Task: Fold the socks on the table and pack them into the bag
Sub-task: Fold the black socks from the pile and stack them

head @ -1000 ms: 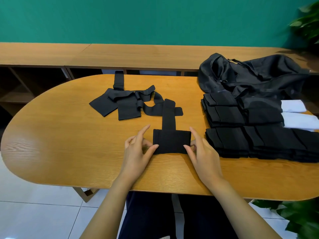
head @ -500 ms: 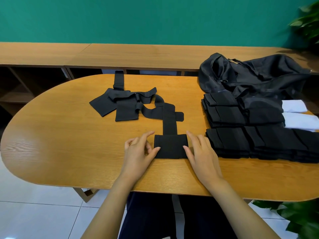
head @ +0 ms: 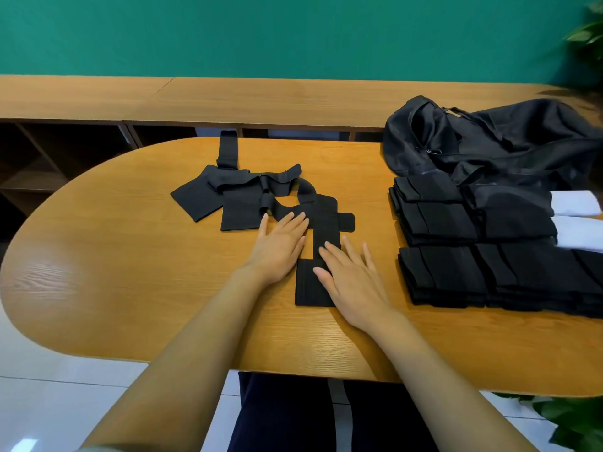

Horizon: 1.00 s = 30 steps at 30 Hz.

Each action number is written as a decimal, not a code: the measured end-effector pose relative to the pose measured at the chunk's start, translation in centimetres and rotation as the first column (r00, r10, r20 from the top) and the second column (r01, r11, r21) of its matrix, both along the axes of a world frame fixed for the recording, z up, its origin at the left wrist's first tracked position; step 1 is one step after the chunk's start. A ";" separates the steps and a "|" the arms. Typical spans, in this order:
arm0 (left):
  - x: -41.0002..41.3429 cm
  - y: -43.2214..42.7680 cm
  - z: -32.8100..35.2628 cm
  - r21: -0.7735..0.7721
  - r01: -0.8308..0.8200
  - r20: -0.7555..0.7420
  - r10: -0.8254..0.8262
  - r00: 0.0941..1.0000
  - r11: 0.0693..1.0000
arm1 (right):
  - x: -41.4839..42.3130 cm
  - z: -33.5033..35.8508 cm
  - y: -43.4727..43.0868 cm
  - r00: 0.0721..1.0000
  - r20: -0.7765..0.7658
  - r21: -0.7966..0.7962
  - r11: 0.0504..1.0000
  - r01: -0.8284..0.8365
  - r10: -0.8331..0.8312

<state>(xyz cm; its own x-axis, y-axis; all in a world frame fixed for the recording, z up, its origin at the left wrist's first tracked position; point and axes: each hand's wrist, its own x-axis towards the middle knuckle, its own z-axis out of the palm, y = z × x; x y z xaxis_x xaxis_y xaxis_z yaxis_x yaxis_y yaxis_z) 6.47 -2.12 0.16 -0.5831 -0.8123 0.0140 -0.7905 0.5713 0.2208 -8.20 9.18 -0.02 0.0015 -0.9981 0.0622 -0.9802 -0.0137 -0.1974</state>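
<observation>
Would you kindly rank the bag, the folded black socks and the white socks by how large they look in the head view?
1. Bag and folded black socks: look about alike, both cut by the frame edge, so unranked.
2. White socks: plainly smallest.

Room on table (head: 107, 256) left; sock stacks (head: 473, 272), bag (head: 509, 141) crowd right.

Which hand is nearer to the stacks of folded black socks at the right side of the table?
Right. The right hand lies flat just left of the stacks, not touching; the left hand lies farther left, across the half-folded sock.
</observation>
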 end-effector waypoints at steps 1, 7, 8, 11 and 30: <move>-0.2 -0.4 -0.2 0.006 0.003 0.029 -0.003 1.000 1.000 | -0.1 -0.1 0.2 1.000 -0.001 0.001 1.000 0.003 -0.003; -1.8 -1.8 -0.2 -0.061 -0.111 0.100 0.117 0.988 0.992 | -1.0 -0.6 2.5 1.000 0.012 -0.003 1.000 -0.009 0.009; -2.1 -2.0 -0.2 -0.061 -0.125 0.115 0.131 0.985 0.990 | -1.1 -0.6 2.8 1.000 0.008 0.003 1.000 -0.009 0.009; -2.6 -2.2 -0.3 -0.034 -0.149 0.113 0.152 0.982 0.988 | -1.2 -0.4 3.0 1.000 0.001 0.012 1.000 -0.018 0.018; 2.9 11.3 -1.3 0.110 0.137 -0.382 -0.086 0.920 0.984 | -3.8 -1.0 7.1 0.980 0.090 -0.364 0.922 -0.133 0.177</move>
